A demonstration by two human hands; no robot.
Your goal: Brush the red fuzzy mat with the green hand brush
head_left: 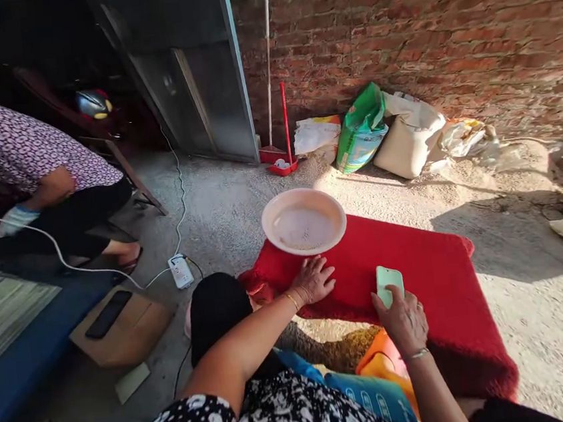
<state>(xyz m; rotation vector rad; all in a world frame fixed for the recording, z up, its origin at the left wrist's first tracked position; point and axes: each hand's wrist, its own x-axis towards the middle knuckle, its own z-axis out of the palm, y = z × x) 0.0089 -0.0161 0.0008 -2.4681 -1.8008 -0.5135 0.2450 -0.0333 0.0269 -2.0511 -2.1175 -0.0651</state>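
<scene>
A red plush cloth (396,246) covers a low bench-like surface in front of me. My left hand (313,280) lies over its near left part, palm down with the fingers spread and nothing in them. Just beyond those fingertips stands a wide pale pink basin (302,199), with some small grains on its bottom. Toward the middle of the cloth, my right hand (404,319) has thumb and fingers around the lower end of a pale green phone (388,277). The hand hides part of the phone.
Another person (43,149) bends over at the left, beside a blue surface (49,349). A dark phone (108,314) lies on a cardboard box (133,327). A white power strip (180,272) trails cords. Sacks (361,129) and a red dustpan (284,166) stand by the brick wall.
</scene>
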